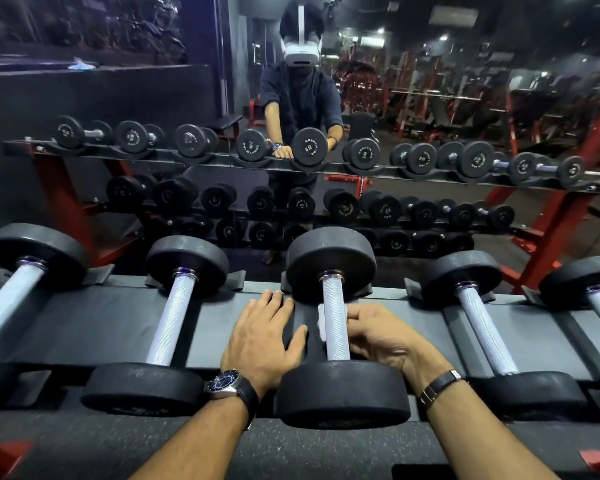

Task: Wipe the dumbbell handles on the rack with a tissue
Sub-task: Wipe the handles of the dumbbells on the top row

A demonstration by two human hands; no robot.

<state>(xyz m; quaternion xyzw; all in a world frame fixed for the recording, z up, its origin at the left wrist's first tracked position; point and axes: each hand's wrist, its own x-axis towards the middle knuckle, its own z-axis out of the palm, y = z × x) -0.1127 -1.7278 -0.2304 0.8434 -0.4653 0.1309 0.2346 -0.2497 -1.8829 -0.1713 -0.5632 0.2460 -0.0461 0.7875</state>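
Two bare forearms reached over the long dark grey metal rack (84,327), which carried a row of black round-headed dumbbells. Of these, the middle dumbbell (340,393) lay between both hands, its knurled silver handle (336,327) just left of the right hand's (381,337) fingertips. Those fingers curled against the handle, pinching a small white tissue (321,322) wrapped around it. Flat on the rack, the left hand (262,337) rested with fingers straight, spread, holding nothing.
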